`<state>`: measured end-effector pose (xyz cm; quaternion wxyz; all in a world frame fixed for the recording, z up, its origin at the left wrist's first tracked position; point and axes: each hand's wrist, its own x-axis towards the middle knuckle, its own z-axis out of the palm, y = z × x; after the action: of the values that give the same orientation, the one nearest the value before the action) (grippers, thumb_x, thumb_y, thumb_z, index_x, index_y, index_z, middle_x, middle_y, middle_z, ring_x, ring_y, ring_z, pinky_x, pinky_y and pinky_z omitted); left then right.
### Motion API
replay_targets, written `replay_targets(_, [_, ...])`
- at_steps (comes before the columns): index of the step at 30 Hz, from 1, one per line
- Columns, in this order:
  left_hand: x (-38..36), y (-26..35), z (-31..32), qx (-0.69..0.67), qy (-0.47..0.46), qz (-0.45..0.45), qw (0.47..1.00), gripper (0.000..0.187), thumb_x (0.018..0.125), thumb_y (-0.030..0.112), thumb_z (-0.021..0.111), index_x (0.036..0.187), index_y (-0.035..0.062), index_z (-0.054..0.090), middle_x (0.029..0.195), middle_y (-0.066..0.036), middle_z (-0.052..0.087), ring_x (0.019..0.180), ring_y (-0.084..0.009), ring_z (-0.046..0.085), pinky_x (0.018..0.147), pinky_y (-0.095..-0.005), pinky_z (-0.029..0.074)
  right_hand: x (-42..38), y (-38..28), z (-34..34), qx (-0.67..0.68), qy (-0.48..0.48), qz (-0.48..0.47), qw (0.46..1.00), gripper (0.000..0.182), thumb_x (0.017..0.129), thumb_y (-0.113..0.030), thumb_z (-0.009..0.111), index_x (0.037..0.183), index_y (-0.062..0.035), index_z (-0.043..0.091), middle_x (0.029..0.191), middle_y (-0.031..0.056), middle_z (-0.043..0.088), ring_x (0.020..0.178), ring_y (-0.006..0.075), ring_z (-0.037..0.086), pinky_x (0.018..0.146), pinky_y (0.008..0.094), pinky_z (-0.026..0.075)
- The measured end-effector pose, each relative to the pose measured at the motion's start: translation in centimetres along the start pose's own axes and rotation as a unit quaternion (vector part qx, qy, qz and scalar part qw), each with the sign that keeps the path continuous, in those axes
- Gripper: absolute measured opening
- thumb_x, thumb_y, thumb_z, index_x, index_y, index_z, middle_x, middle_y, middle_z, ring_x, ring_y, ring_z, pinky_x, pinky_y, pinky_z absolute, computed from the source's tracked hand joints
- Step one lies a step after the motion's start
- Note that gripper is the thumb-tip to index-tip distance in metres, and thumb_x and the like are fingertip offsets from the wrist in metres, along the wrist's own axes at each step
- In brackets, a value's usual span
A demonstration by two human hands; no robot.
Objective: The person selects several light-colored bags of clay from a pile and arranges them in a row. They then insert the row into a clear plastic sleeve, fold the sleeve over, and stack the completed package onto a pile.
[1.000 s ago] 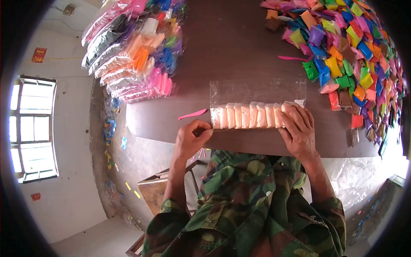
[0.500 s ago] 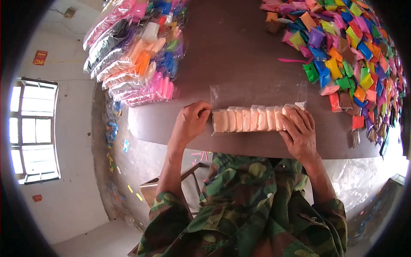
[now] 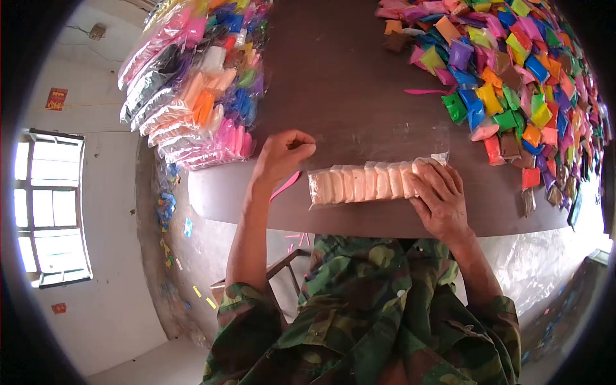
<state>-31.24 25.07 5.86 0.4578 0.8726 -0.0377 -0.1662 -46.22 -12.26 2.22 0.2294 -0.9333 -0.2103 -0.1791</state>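
A clear plastic bag (image 3: 385, 142) lies on the dark table, its loose flap spread away from me. Inside, a row of small peach-coloured packets (image 3: 359, 183) stands side by side. My right hand (image 3: 439, 196) is closed over the row's right end, fingers on top and thumb along the near side. My left hand (image 3: 282, 154) is in a pinch beside the flap's left edge, raised above the row's left end. What its fingertips hold, if anything, is too small to make out. A thin pink plastic piece (image 3: 285, 186) lies below the left wrist.
Filled clear bags of coloured packets (image 3: 199, 96) are piled at the table's left. A large heap of loose coloured packets (image 3: 513, 90) covers the right side. Another pink plastic piece (image 3: 425, 92) lies by the heap. The brown table's (image 3: 321, 221) near edge curves in front of me.
My left hand has moved up from the row's left end toward the flap, uncovering a pink plastic piece. My right hand stays on the row's right end. The view has shifted slightly.
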Motion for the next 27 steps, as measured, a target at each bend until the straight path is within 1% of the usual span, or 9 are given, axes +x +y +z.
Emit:
replay_targets(1, [-0.8,0.6,-0.4,0.023,0.002,-0.006,1.0,0.028,0.095,0.009,0.081,0.123,0.0029,0.077,0.102,-0.003,0.078,0.087,-0.0079,0.07,0.075,-0.0256,0.056,0.0,-0.1,0.0,-0.001,0.0,0.002,1.0,0.045,0.093,-0.019,0.081,0.138,-0.0139,0.074,0.156,0.0061,0.061,0.146,0.0305,0.056,0.124,0.0555,0.041])
replay_targets(4, [-2.4,-0.7,-0.3,0.002,0.014,0.04,0.999,0.018,0.096,0.008,0.079,0.113,0.0007,0.079,0.099,-0.004,0.079,0.088,-0.0099,0.07,0.08,-0.03,0.059,0.1,-0.2,0.0,-0.001,0.001,0.005,1.0,0.045,0.093,-0.019,0.081,0.137,-0.0138,0.074,0.155,0.0056,0.061,0.147,0.0304,0.055,0.124,0.0555,0.041])
replay_targets(7, [-4.4,-1.0,0.5,-0.081,0.02,0.026,0.996,0.017,0.098,0.006,0.077,0.114,-0.0009,0.078,0.108,-0.007,0.08,0.095,-0.0113,0.073,0.084,-0.0286,0.06,0.1,-0.2,0.0,0.0,-0.002,0.006,1.0,0.044,0.093,-0.018,0.081,0.137,-0.0134,0.074,0.154,0.0059,0.062,0.147,0.0304,0.055,0.124,0.0556,0.04])
replay_targets(10, [-5.5,-1.2,1.3,-0.103,0.052,0.09,0.989,0.015,0.098,0.003,0.076,0.112,-0.0025,0.077,0.116,-0.01,0.081,0.101,-0.0136,0.076,0.086,-0.0282,0.062,0.1,-0.3,-0.1,0.001,-0.009,0.012,1.0,0.044,0.094,-0.018,0.081,0.137,-0.0134,0.074,0.153,0.0063,0.063,0.147,0.0307,0.055,0.124,0.0557,0.04])
replay_targets(13, [-6.9,-0.8,1.7,-0.067,0.058,0.115,0.989,0.009,0.101,0.001,0.074,0.109,-0.0018,0.076,0.122,-0.012,0.079,0.103,-0.0151,0.075,0.09,-0.029,0.063,0.0,-0.2,0.0,-0.001,-0.007,0.011,1.0,0.043,0.094,-0.017,0.08,0.136,-0.0133,0.074,0.153,0.0065,0.064,0.147,0.0311,0.055,0.124,0.0557,0.04])
replay_targets(16, [-7.9,-0.9,2.1,-0.046,0.065,0.136,0.987,0.009,0.1,0.0,0.075,0.109,-0.0015,0.075,0.122,-0.013,0.08,0.105,-0.0164,0.076,0.092,-0.0311,0.063,0.0,-0.3,0.0,-0.007,-0.007,0.01,1.0,0.043,0.094,-0.016,0.08,0.136,-0.0133,0.074,0.153,0.0065,0.064,0.147,0.0314,0.055,0.123,0.0559,0.04])
replay_targets(19, [-8.6,-0.4,2.6,0.01,0.09,0.128,0.988,0.01,0.098,-0.003,0.075,0.107,-0.0001,0.076,0.119,-0.013,0.081,0.107,-0.0182,0.078,0.093,-0.033,0.063,-0.1,-0.2,0.1,-0.01,-0.006,0.008,1.0,0.043,0.094,-0.016,0.08,0.136,-0.0132,0.074,0.152,0.0065,0.064,0.146,0.0315,0.056,0.123,0.0561,0.041])
replay_targets(22, [-9.3,-0.1,3.0,0.068,0.119,0.175,0.975,0.012,0.095,-0.005,0.077,0.104,0.0015,0.077,0.117,-0.013,0.082,0.108,-0.0226,0.079,0.094,-0.035,0.063,0.0,-0.2,0.1,-0.009,-0.005,0.007,1.0,0.044,0.093,-0.016,0.08,0.136,-0.0132,0.074,0.151,0.0064,0.065,0.145,0.0316,0.056,0.123,0.0564,0.041])
replay_targets(27, [-9.8,-1.2,4.2,0.092,0.15,0.224,0.959,0.011,0.092,-0.006,0.079,0.099,0.0021,0.076,0.116,-0.014,0.081,0.113,-0.0291,0.079,0.096,-0.0386,0.063,0.1,-0.4,0.1,-0.023,-0.003,0.004,1.0,0.045,0.093,-0.016,0.08,0.137,-0.013,0.074,0.149,0.0066,0.065,0.142,0.0317,0.058,0.123,0.0562,0.042])
